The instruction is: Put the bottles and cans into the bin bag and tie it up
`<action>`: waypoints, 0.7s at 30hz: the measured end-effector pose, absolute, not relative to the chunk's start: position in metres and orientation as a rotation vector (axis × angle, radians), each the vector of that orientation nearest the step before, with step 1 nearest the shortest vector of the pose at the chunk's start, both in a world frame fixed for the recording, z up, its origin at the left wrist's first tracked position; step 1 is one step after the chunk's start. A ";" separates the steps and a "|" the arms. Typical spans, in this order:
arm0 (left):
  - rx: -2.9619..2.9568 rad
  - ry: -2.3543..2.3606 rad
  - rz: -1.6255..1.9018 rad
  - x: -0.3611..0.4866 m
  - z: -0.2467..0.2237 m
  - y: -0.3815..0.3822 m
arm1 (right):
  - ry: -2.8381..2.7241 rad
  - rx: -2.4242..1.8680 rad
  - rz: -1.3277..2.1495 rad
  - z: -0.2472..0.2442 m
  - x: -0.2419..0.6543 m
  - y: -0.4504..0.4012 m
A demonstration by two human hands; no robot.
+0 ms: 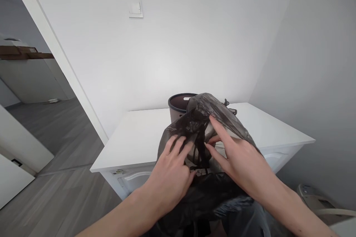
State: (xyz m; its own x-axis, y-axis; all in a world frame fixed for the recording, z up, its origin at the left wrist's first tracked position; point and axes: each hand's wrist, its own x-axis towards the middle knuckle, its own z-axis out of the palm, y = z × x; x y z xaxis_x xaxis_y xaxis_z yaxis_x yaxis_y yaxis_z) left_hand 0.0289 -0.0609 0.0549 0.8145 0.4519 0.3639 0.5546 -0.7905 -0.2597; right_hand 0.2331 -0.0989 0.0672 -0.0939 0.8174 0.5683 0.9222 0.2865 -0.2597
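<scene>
A thin black plastic bag (211, 200) spreads in front of me, partly see-through, over the front edge of the white cabinet. My left hand (174, 170) lies on its left side, fingers apart and bent against the film. On the right side my right hand (236, 152) touches the bag with its index finger stretched up and its thumb apart. Dark folds of plastic hang between the two hands. Behind the bag a brownish bin (175, 113) with a black rim stands on the cabinet, its right part hidden by the plastic.
The white cabinet top (133, 133) reaches back to a white wall with a light switch (136, 9). A small dark item (233, 111) lies behind the bag on the right. At the left is a doorway; a greyish object (319, 200) stands at the lower right.
</scene>
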 end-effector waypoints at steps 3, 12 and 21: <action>-2.471 -0.994 -0.455 0.025 0.066 -0.057 | -1.913 -1.527 -0.249 0.090 0.237 -0.106; -2.172 -1.163 -0.848 0.019 0.142 -0.055 | -1.835 -1.464 -0.665 0.139 0.240 -0.119; -2.158 -1.101 -0.845 0.018 0.161 -0.025 | -1.745 -1.574 -0.769 0.150 0.252 -0.085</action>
State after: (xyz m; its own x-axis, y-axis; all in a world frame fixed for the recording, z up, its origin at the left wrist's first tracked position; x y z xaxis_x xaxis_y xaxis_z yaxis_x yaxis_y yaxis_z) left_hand 0.0183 -0.0247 0.1605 0.4620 0.4841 0.7431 0.8429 -0.5003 -0.1981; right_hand 0.2521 -0.0848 0.1497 -0.0610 0.6088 0.7910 0.9946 0.1040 -0.0033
